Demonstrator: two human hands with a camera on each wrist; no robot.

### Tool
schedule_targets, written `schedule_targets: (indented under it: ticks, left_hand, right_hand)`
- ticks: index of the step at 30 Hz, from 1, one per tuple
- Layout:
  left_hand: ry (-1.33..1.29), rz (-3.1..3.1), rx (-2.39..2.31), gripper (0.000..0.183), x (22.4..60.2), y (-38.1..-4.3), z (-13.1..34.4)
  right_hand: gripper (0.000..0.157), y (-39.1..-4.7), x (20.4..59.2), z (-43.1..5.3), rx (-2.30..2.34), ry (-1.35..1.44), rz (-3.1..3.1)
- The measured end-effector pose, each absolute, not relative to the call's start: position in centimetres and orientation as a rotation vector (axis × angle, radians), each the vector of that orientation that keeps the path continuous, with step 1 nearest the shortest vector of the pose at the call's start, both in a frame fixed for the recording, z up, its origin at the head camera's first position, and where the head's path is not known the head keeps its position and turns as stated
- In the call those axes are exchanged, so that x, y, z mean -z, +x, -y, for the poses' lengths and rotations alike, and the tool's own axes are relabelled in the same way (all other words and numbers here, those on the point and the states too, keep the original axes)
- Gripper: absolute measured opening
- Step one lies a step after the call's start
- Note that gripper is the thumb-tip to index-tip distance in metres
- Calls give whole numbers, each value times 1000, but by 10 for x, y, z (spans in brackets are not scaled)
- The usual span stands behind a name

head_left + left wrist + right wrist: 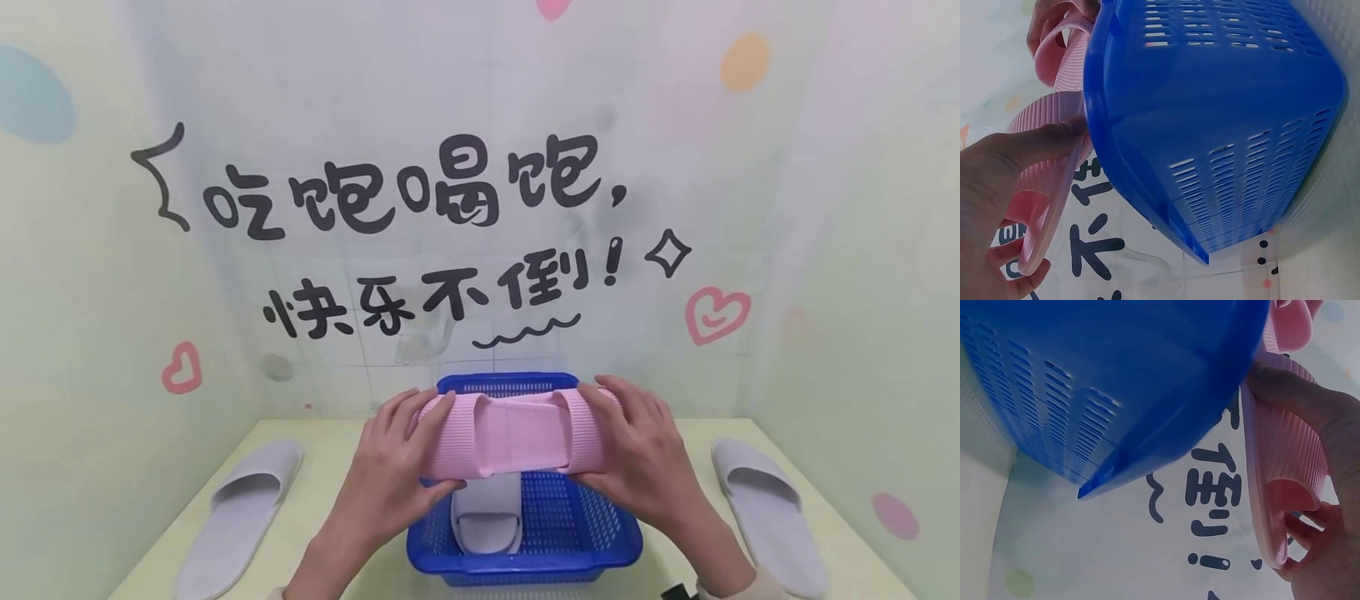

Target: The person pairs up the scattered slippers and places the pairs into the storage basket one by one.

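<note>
My left hand [384,468] grips the ribbed-strap end of a pink slipper [452,440] from the left. My right hand [647,460] grips the strap end of a second pink slipper [590,433] from the right. The two slippers are held level above a blue basket [525,562], overlapping in the middle with their straps at opposite ends. In the left wrist view the left thumb presses on the slipper [1044,112], with other fingers around its edge. Inside the basket lies a light grey slipper [487,515], partly hidden below the pink pair.
One grey slipper [242,521] lies on the pale table [322,467] left of the basket. Another grey slipper [768,518] lies on the right side. Behind them rises a wall [480,75] with printed black lettering, with side walls at both edges.
</note>
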State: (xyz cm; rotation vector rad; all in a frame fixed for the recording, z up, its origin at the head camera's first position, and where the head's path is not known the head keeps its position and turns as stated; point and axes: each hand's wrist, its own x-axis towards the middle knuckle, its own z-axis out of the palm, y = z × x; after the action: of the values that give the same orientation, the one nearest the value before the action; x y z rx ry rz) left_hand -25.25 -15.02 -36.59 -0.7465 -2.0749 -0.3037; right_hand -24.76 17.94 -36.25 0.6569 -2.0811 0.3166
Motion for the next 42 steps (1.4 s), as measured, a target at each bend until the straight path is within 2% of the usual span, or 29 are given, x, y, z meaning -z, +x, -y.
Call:
schedule_targets:
  ticks: [42]
  left_hand:
    - [-744,2098,295,113,366,-251,148]
  right_hand:
    - [111,-245,361,-175,-363,678,2158]
